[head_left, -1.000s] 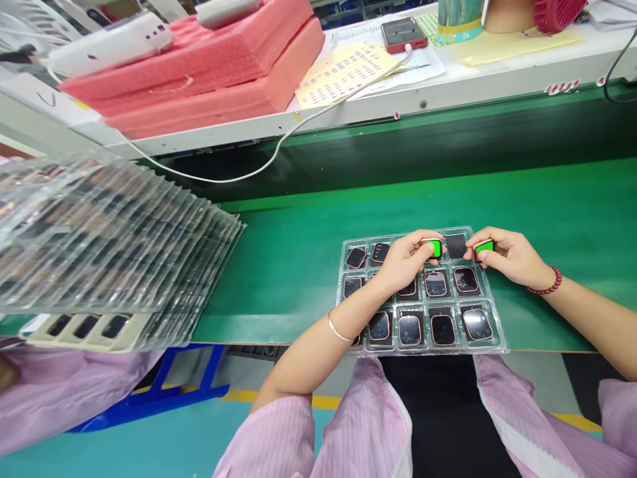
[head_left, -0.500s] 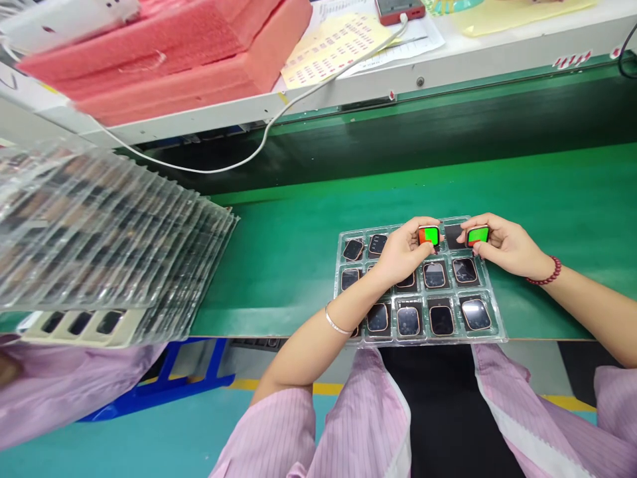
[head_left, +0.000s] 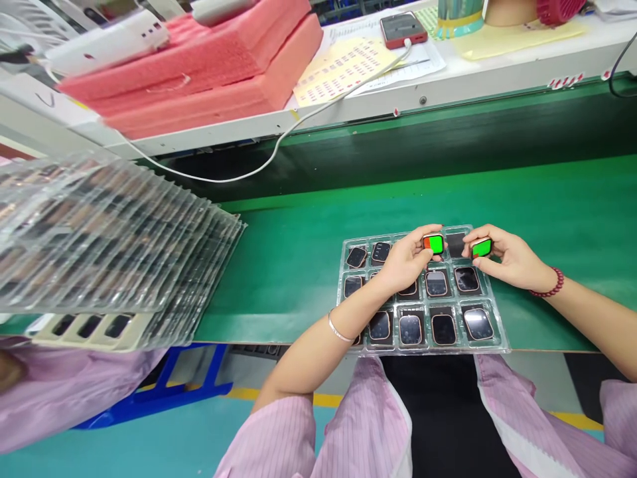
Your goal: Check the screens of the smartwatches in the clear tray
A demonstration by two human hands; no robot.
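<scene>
My left hand [head_left: 409, 257] grips a smartwatch body [head_left: 436, 244] without a strap, its lit screen mostly green with an orange-red part at the left. In my right hand [head_left: 503, 257] is a second smartwatch body [head_left: 482, 248], lit green with a little red at its lower edge. Both are held just above the back right of a clear plastic tray [head_left: 501, 340]. Rows of dark-screened watches, such as a watch [head_left: 478, 322] at the front right corner, lie in its pockets. My left forearm hides part of the tray.
Stacked clear trays [head_left: 124, 245] full of watches stand at the left, beside a beige tray [head_left: 134, 337]. Pink foam blocks [head_left: 239, 66], a phone [head_left: 402, 29] and papers lie on the shelf above. A white cable [head_left: 279, 146] hangs below it. Another person's pink sleeve [head_left: 99, 378] shows at lower left.
The whole view has shifted slightly, showing more of the shelf. Both hands still hold their watches; the left watch shows more green, and the right watch is tilted a little more.
</scene>
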